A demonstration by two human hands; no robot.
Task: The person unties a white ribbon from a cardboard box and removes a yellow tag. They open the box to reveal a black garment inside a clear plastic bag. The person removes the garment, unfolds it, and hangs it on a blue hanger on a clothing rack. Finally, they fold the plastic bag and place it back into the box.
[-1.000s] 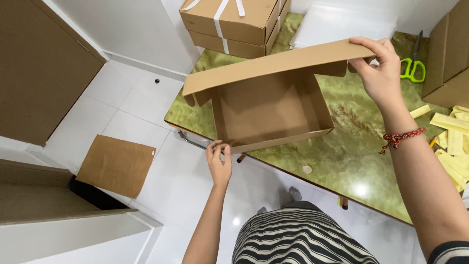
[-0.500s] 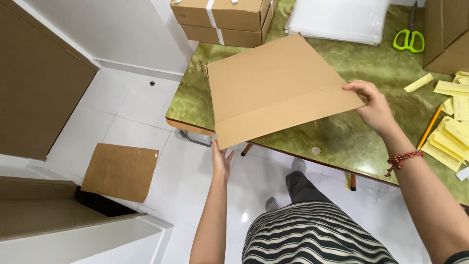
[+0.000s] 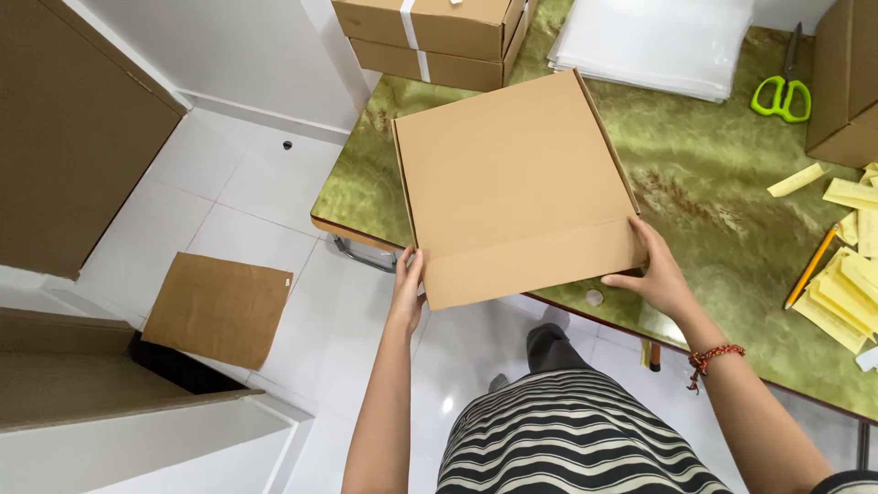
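A flat brown cardboard box (image 3: 512, 183) with its lid down lies on the green marbled table (image 3: 722, 192), its near edge overhanging the table's front. My left hand (image 3: 406, 291) grips the box's near left corner. My right hand (image 3: 657, 274) holds the near right corner, fingers wrapped on the front flap. A red string bracelet circles my right wrist.
Two stacked taped cardboard boxes (image 3: 430, 37) stand at the table's back left. A pile of clear plastic sheets (image 3: 654, 41), green scissors (image 3: 782, 91), yellow paper strips (image 3: 846, 274) and a pencil (image 3: 812, 265) lie to the right. A cardboard piece (image 3: 219, 306) lies on the white floor.
The box's lid, open a second ago, has been folded down shut. The box has been lowered onto the table, and my right hand moved from the lid's far edge to the near right corner.
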